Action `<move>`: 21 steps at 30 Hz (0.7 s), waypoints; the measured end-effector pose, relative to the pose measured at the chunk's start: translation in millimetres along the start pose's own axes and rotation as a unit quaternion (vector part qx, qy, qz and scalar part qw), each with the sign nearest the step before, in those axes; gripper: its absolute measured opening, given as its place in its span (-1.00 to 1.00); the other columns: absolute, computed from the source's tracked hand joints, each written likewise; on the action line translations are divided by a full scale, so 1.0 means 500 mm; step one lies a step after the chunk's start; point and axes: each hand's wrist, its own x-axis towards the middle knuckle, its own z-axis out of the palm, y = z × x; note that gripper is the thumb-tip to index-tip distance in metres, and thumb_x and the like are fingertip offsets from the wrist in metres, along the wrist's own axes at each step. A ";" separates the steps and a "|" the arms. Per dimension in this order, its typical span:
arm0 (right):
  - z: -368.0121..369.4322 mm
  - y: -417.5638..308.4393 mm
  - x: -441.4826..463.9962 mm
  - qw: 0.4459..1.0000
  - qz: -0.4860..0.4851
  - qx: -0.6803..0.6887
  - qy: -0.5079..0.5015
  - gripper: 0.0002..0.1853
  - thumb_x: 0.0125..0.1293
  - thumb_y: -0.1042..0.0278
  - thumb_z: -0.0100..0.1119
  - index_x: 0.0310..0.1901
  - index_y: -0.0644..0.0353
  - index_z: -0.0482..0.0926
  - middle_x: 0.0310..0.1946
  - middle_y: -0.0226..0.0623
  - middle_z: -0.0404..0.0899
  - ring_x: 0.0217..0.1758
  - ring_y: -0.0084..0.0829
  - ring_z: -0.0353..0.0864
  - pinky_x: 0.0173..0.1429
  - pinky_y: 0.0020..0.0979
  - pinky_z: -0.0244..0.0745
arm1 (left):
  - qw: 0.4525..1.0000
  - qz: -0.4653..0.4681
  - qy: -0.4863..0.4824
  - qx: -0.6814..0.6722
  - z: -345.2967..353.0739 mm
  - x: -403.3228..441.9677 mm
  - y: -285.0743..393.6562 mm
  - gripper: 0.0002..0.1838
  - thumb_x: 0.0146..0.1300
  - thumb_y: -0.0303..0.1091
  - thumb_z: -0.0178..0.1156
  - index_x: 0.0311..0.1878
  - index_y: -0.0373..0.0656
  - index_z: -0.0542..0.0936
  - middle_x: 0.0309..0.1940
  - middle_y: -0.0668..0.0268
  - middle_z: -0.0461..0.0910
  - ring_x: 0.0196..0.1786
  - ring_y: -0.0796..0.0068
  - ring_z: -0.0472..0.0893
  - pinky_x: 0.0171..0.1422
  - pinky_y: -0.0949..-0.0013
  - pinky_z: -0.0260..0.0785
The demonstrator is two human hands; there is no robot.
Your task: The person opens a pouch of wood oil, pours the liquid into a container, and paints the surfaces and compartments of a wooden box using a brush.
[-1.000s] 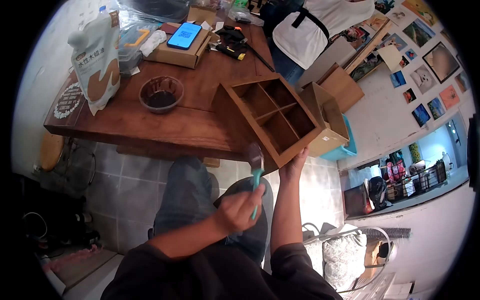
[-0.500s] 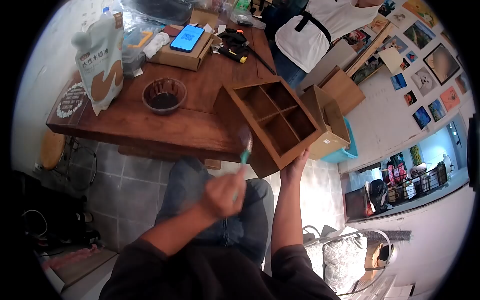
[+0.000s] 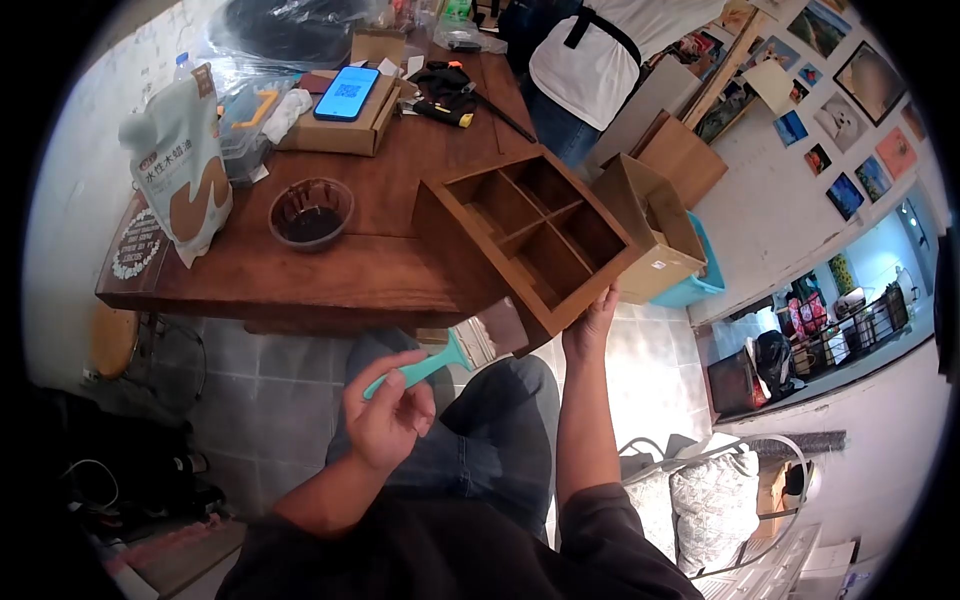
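The wooden table before me, a plastic bowl (image 3: 300, 197) of dark liquid (image 3: 316, 225) on my side of the table (image 3: 388, 215), a tall pouch (image 3: 180, 165) left of the bowl, a translucent container (image 3: 238, 152) and cardboard box (image 3: 335, 138) beyond it

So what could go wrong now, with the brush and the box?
The four-compartment wooden box tilts past the edge of the wooden table, so it might slip if the right-hand fingers lose hold. The turquoise paintbrush is over the jeans, so it might drip on them, though I can't tell how wet it is. And the open plastic bowl could spill its dark contents if bumped.
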 end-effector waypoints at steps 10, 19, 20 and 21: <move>-0.001 -0.004 -0.003 1.000 0.003 -0.006 0.001 -0.03 0.23 -0.07 0.43 0.51 -0.03 0.03 0.15 -0.42 0.50 0.11 -0.48 0.54 0.17 -0.38 0.50 | 0.926 0.172 -0.011 0.337 -0.041 0.125 0.003 -0.66 0.53 -0.40 0.03 0.24 -0.37 0.54 -0.41 0.22 0.58 -0.49 0.62 0.48 -0.42 0.54 0.38; 0.000 -0.001 0.006 1.000 -0.002 -0.009 -0.003 -0.08 0.29 -0.06 0.38 0.52 -0.04 0.03 0.25 -0.36 0.45 0.23 -0.41 0.50 0.26 -0.32 0.48 | 0.729 0.402 -0.125 0.540 0.040 0.049 -0.094 -0.51 0.14 -0.64 0.25 0.21 -0.44 0.53 -0.43 0.15 0.54 -0.46 0.27 0.57 -0.36 0.31 0.48; 0.004 -0.003 0.006 1.000 0.002 -0.008 -0.001 -0.09 0.30 -0.06 0.37 0.52 -0.04 0.02 0.29 -0.34 0.42 0.27 -0.39 0.48 0.29 -0.29 0.47 | 0.719 0.418 -0.143 0.537 0.051 0.031 -0.104 -0.50 0.13 -0.65 0.25 0.20 -0.46 0.52 -0.46 0.19 0.52 -0.48 0.31 0.56 -0.38 0.32 0.46; 0.005 -0.003 0.007 1.000 0.004 -0.009 -0.002 -0.09 0.30 -0.06 0.37 0.52 -0.04 0.02 0.29 -0.34 0.42 0.27 -0.39 0.48 0.29 -0.29 0.47 | 0.720 0.417 -0.141 0.537 0.057 0.016 -0.113 -0.50 0.13 -0.65 0.25 0.20 -0.46 0.52 -0.46 0.19 0.52 -0.48 0.31 0.56 -0.38 0.32 0.46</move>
